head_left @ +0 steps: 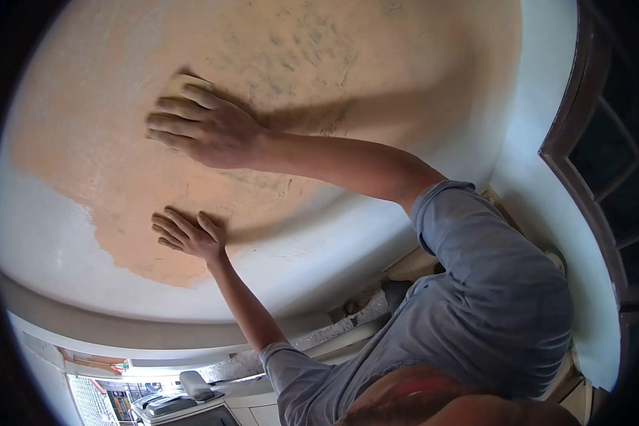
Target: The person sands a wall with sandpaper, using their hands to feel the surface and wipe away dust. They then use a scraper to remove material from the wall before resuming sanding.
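My right hand (206, 128) presses a piece of yellow sandpaper (184, 86) against a curved wall surface (348, 42). Its fingers lie over the sandpaper, which shows only along one edge, and they look dusty. Below it, my left hand (192, 236) rests flat on the same surface, fingers spread and holding nothing. The surface has a large orange-tan area with dark scuffs and scratches beneath and beside my right hand. White paint borders this patch with a ragged edge.
A dark-framed window with bars (582, 135) stands at the right. A curved ledge (106, 330) runs along the lower left. Beyond it are a grey machine (192, 408) and shelves with goods (121, 405). Several items lie behind my grey-shirted torso (433, 334).
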A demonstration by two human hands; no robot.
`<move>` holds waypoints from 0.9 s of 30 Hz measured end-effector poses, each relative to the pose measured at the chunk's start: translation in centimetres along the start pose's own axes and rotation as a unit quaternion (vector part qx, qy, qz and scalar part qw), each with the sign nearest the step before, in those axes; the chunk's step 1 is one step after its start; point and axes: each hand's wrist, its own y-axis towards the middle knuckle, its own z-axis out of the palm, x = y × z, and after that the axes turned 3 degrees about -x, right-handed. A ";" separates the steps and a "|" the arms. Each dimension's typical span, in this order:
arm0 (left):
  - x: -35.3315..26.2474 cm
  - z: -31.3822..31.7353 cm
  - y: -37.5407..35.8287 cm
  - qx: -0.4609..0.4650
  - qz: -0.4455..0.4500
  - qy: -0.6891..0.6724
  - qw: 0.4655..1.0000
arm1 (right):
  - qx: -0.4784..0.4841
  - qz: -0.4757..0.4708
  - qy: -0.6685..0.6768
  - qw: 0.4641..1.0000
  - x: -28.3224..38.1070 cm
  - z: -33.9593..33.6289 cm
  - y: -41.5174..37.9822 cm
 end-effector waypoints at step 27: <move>0.0 0.5 -0.4 -0.018 -0.012 -0.016 1.000 | 0.112 -0.015 0.091 0.989 3.6 -1.7 -10.9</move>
